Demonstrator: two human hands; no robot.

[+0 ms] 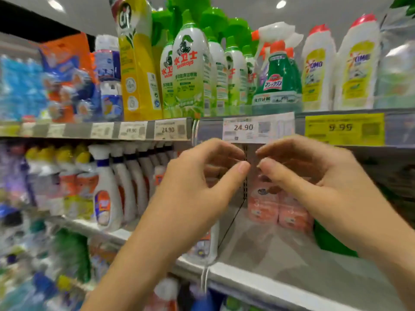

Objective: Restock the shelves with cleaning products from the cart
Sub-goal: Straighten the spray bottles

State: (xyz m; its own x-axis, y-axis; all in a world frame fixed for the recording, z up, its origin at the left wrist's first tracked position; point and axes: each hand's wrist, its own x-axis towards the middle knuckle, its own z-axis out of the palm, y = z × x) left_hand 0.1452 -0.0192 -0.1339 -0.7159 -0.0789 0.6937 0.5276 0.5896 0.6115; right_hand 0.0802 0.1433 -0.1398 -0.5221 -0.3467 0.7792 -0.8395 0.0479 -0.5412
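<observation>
My left hand (202,176) and my right hand (310,171) are raised side by side in front of the shelves, just below a 24.90 price tag (258,127). Their fingertips nearly meet. Both have curved fingers with a gap to the thumb, and I see nothing held in either. Behind them, pink bottles (280,205) stand at the back of the middle shelf (280,254), whose front part is bare. No cart is in view.
The top shelf carries a yellow Cif bottle (137,63), green-and-white Seaways bottles (190,70), green spray bottles (278,77) and red-capped white bottles (357,70). White spray bottles (107,189) fill the middle shelf at left. A green pack (330,241) lies at right.
</observation>
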